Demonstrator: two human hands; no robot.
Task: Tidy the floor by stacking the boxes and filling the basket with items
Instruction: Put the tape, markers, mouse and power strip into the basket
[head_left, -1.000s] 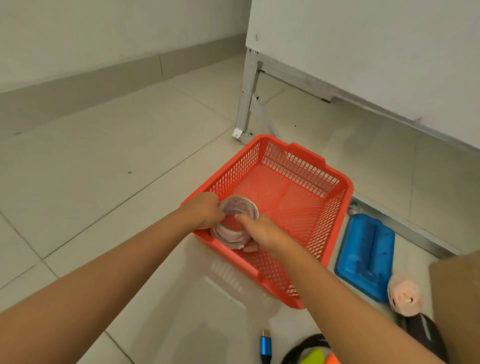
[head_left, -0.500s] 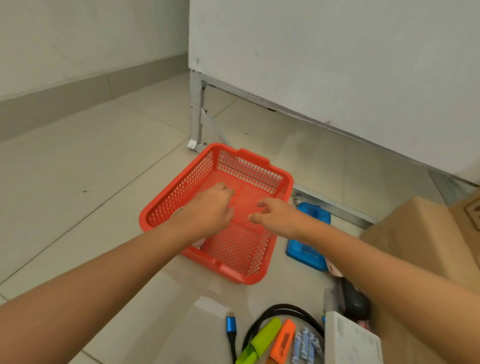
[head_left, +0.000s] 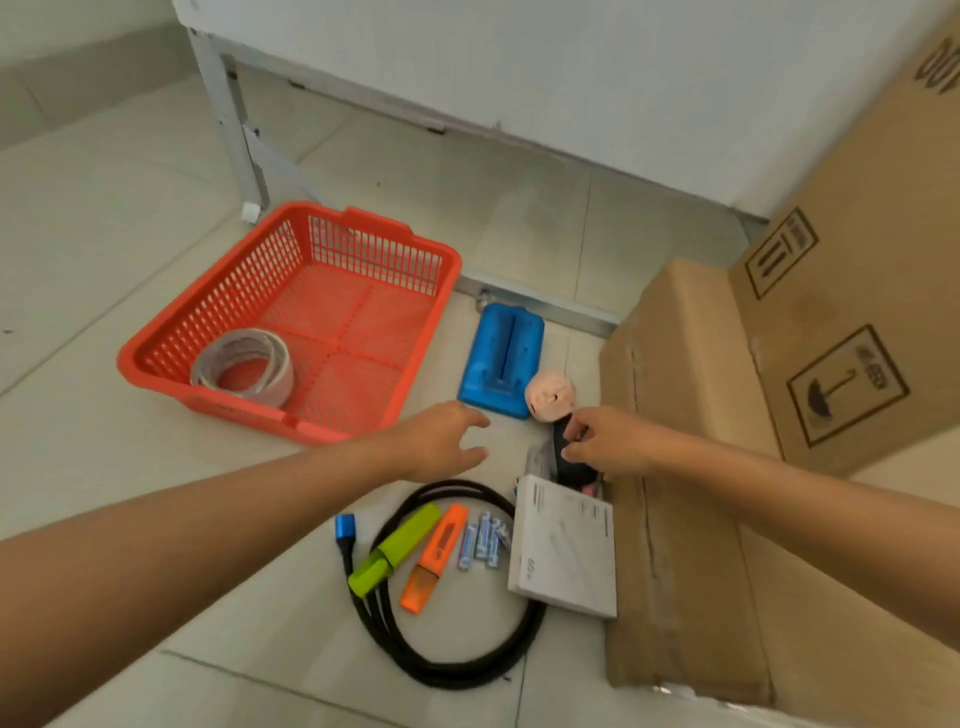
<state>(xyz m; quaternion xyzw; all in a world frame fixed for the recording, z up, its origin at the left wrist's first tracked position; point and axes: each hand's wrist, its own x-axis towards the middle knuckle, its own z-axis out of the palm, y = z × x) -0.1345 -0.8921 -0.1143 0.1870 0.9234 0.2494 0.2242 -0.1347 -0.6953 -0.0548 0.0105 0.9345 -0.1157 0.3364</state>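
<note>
Tiled floor (head_left: 130, 218), taped basket (head_left: 291, 322); left hand (head_left: 441, 441) loose, right hand (head_left: 608, 441) pinching black item (head_left: 563, 447).

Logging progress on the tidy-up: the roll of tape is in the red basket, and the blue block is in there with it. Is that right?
Not quite. The head view shows the roll of tape in the red basket, but the blue block lies on the floor beside the basket, to its right, not inside.

Basket (head_left: 218, 317): glossy orange plastic, open mesh walls; floor (head_left: 104, 218): smooth pale tile, slight sheen. Boxes (head_left: 685, 467) beside my arm: matt brown cardboard, creased. Cable (head_left: 447, 670): matt black sheath; highlighters (head_left: 405, 545) and blue block (head_left: 506, 358): smooth plastic.
</note>
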